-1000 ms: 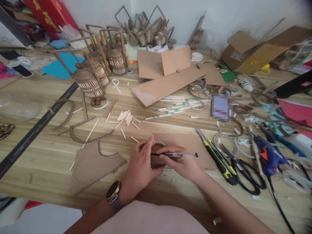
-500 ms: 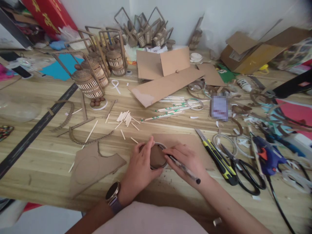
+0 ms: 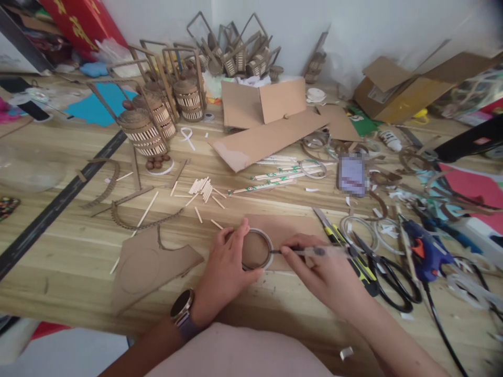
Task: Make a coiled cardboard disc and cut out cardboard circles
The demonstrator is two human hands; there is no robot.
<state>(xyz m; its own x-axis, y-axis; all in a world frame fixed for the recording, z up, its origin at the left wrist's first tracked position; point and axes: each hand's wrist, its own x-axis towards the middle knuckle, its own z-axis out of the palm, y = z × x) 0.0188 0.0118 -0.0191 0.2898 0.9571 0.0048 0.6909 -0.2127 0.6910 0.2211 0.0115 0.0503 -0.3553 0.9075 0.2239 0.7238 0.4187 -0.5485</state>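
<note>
1. Far beyond the ring [image 3: 270, 242] and to its left, we see gold characters [image 3: 80, 34] on a red package [image 3: 102, 29], too blurred for us to read.
2. Far beyond the ring and to its right, a cardboard box [image 3: 396, 104] bears a pale label [image 3: 379, 95], its print too small to make out.
3. Beyond the ring, we notice paper sleeves [image 3: 271, 183] with green print; right of them, the phone [image 3: 352, 175] has a pixelated screen.
4. Right of the ring lie a yellow-and-black utility knife [image 3: 363, 271], scissors [image 3: 378, 260] and a blue glue gun [image 3: 426, 251]; the right hand [image 3: 330, 269] and pen [image 3: 326, 251] cover part of the knife.
5. Left of the ring, an offcut [image 3: 176, 259] carries a drawn circle; short sticks [image 3: 202, 188] lie beyond it, with lidded baskets [image 3: 141, 131] further back.
6. The ring lies flat on a cardboard sheet [image 3: 291, 228] on the desk [image 3: 243, 309]. The left hand [image 3: 223, 272] grips it, fingers along its left side, thumb at its near edge.
7. The right hand's fingers are pinched around the pen, whose tip seems to meet the ring's right edge, though blur leaves us unsure of contact.
</note>
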